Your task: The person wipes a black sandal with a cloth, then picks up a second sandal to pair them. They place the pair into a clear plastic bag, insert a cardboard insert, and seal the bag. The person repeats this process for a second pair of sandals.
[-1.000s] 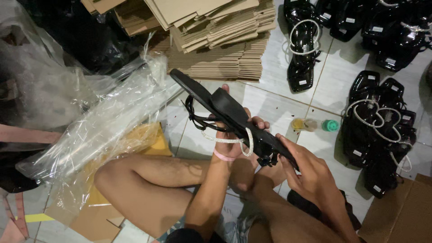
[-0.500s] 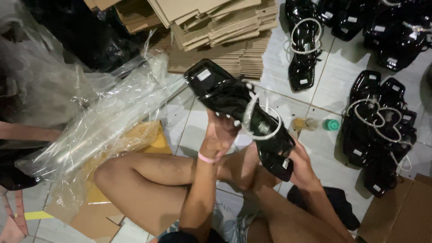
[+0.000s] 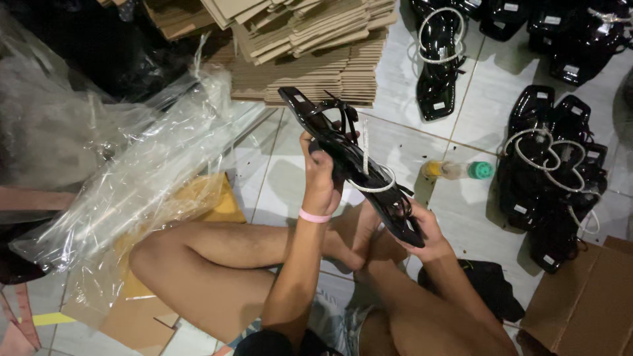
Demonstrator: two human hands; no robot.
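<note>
Gripping a glossy black sandal [image 3: 349, 161] at both ends above the tiled floor [image 3: 409, 99], the left hand [image 3: 321, 178] closes round its middle while the right hand [image 3: 422, 231] cups its heel, tilting the straps into view.

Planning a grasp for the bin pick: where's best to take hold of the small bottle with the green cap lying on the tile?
Grip the small bottle across its clear middle, coming straight down from above. It lies on its side on bare tile, cap pointing right, with open floor along both long sides.
</note>
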